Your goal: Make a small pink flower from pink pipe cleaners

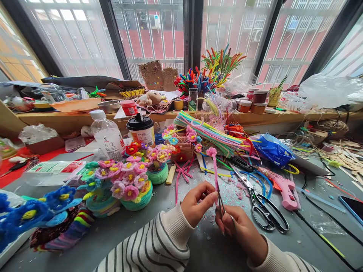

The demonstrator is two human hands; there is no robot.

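In my left hand [200, 202] the fingers are pinched on a fuzzy pink pipe cleaner [215, 170], which stands upright with a curled, looped top. My right hand [239, 228] grips a slim dark metal tool [220, 200] with two thin arms. Its tips meet the lower part of the pipe cleaner beside my left fingertips; whether it is tweezers or small scissors I cannot tell. Large black-handled scissors [262, 207] lie on the table to the right of my hands. To the left lie several joined pink pipe cleaner pieces [184, 172].
Pots of pipe cleaner flowers [134, 181] crowd the left, near a plastic bottle [106, 132] and lidded cup [141, 130]. A bundle of pastel pipe cleaners [210, 132] lies behind my hands. At right are a pink glue gun [285, 189], its cord, and a phone [353, 207].
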